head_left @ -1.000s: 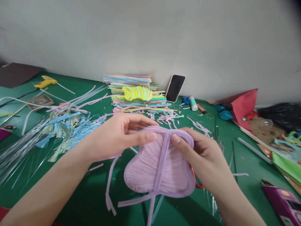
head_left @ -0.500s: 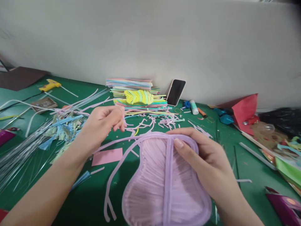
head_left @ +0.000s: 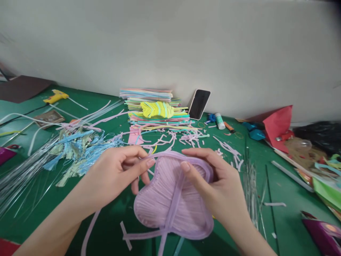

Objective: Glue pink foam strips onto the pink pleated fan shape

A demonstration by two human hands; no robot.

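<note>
A lilac curvy panel, made of close-set fuzzy strands like pipe cleaners, hangs tilted above the green table. Along its edge runs a thicker rim, and a double lilac band crosses its face. My right hand grips the upper right edge, thumb on the face and fingers behind. At the upper left corner, my left hand pinches a lilac pipe cleaner against the rim between thumb and forefinger. Loose lilac ends stick out below the panel, and another strand dangles under my left wrist.
Bundled pipe cleaners and a yellow bundle lie at the back beside a leaning phone. Left are a yellow glue gun and blue tinsel. A glue stick and red paper lie right.
My left hand has come down and right, from above the table to the panel's upper left rim. The panel has turned and moved slightly left with my right hand. The pink paper sits farther back.
</note>
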